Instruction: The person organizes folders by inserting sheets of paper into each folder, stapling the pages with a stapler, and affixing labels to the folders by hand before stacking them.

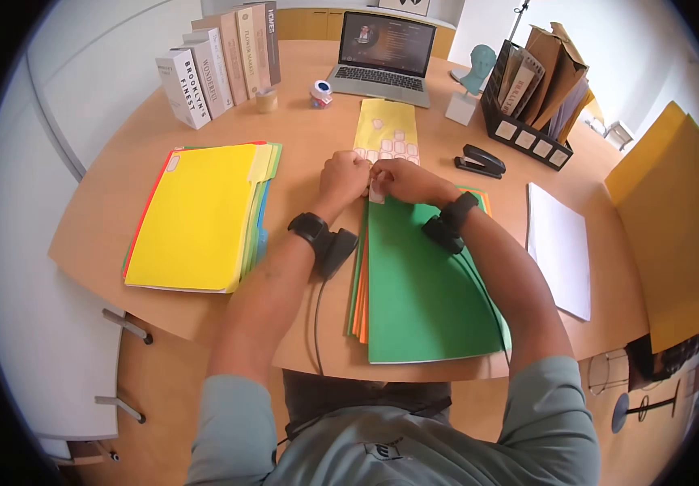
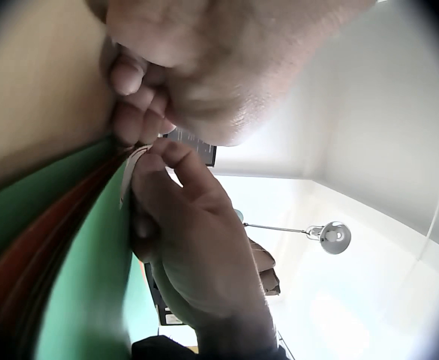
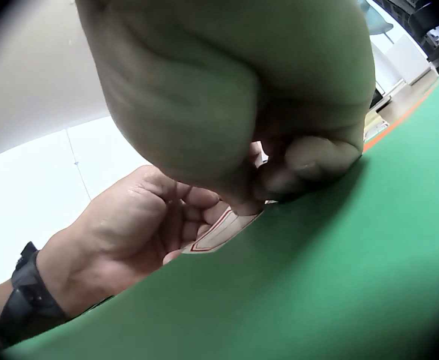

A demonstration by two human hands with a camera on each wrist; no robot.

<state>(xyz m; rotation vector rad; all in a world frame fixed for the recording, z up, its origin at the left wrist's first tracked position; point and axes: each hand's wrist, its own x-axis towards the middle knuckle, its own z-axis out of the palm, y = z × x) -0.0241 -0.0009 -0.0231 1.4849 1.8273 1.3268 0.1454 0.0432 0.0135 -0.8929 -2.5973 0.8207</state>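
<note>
A green folder [image 1: 434,300] tops a stack with orange and green edges at the table's front. At its top left corner both hands meet over a white label with a red outline [image 3: 218,231]. The right hand [image 1: 410,180] pinches the label between thumb and fingers, its knuckles low over the folder. Beside it the left hand [image 1: 344,180] has its fingers curled at the folder's edge; whether they grip the label or the folder is hidden. Beyond the hands lies a yellow sheet [image 1: 386,121] with several red-outlined labels.
Left, a stack of folders with a yellow one [image 1: 196,219] on top. Behind stand books [image 1: 224,61], a small jar [image 1: 267,100], a laptop [image 1: 380,77] and a bust [image 1: 477,69]. Rightward are a stapler [image 1: 480,161], a black file holder [image 1: 528,139] and white paper [image 1: 558,247].
</note>
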